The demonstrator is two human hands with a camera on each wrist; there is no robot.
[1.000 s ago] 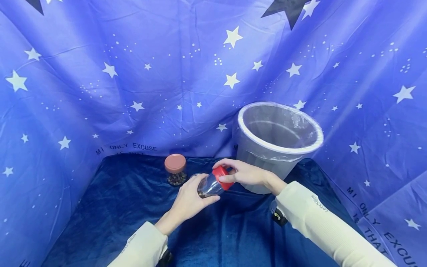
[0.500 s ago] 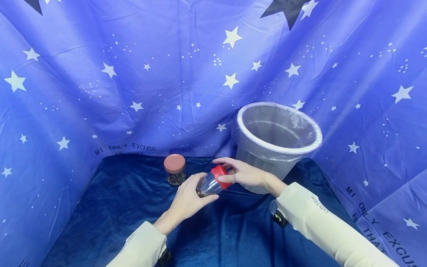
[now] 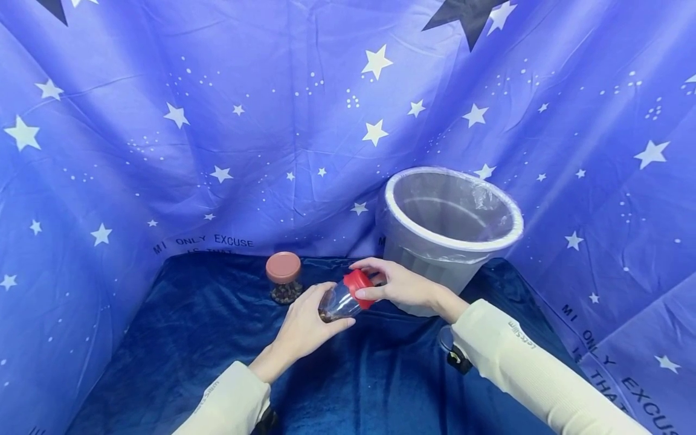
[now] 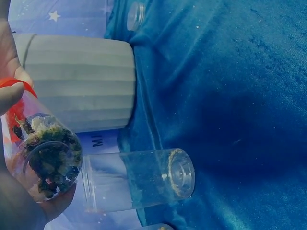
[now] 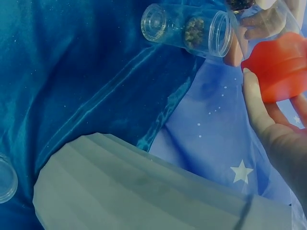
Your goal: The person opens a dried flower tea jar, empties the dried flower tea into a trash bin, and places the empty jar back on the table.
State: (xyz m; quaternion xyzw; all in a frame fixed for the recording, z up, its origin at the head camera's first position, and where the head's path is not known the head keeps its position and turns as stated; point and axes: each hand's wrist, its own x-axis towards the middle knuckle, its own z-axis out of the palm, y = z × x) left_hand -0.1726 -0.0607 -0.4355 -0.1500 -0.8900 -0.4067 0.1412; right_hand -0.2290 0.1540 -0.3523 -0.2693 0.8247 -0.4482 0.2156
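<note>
In the head view my left hand (image 3: 307,323) grips a clear container (image 3: 339,302), tilted with its lidded end toward the upper right. Dark, greenish and pale bits (image 4: 50,158) have gathered at its bottom in the left wrist view. My right hand (image 3: 405,284) holds the container's red lid (image 3: 359,289), thumb on the near side and fingers over the far side. The lid's wavy edge shows in the right wrist view. Left of the hands stands a jar (image 3: 284,293) of dark bits with a pinkish-brown lid (image 3: 283,267).
Behind my right hand stands a tall pale bin (image 3: 429,272) lined with clear plastic. A clear jar (image 4: 139,179) stands past the held container. Near the bin is another small clear round object (image 4: 136,17). Dark blue cloth (image 3: 190,350) covers the table, with a starry curtain (image 3: 283,133) around it.
Both hands keep their hold. The container and red lid have shifted very slightly left in the head view, as has the whole scene.
</note>
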